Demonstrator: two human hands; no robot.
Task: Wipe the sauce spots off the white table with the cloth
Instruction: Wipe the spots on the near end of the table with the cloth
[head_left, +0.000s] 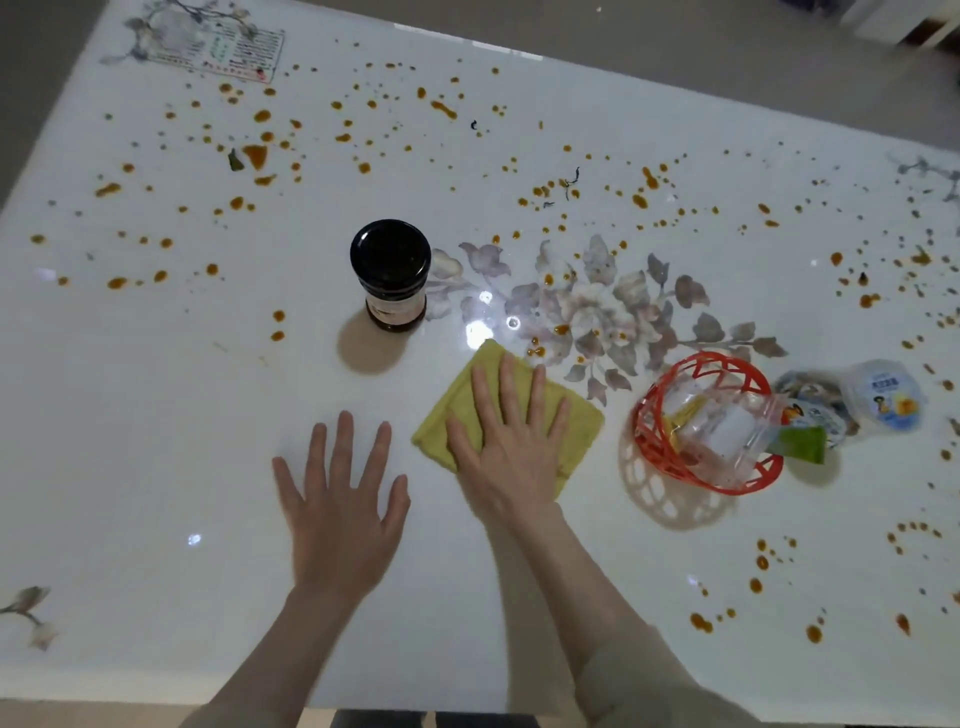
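A folded yellow cloth (582, 421) lies flat on the white table (156, 415) just below the printed flower pattern. My right hand (511, 447) presses on it with straight, spread fingers. To its left, my left hand (340, 499) rests flat on the bare tabletop, fingers spread, holding nothing. Orange-brown sauce spots (260, 156) are scattered over the far half of the table, with more sauce spots (758, 587) at the near right and a few just beyond the cloth's far corner.
A dark jar with a black lid (390, 273) stands beyond my left hand. A red plastic basket (649, 415) holding a clear bag sits right of the cloth, with small packets (883, 397) beside it. A printed mat (218, 47) lies at the far left corner.
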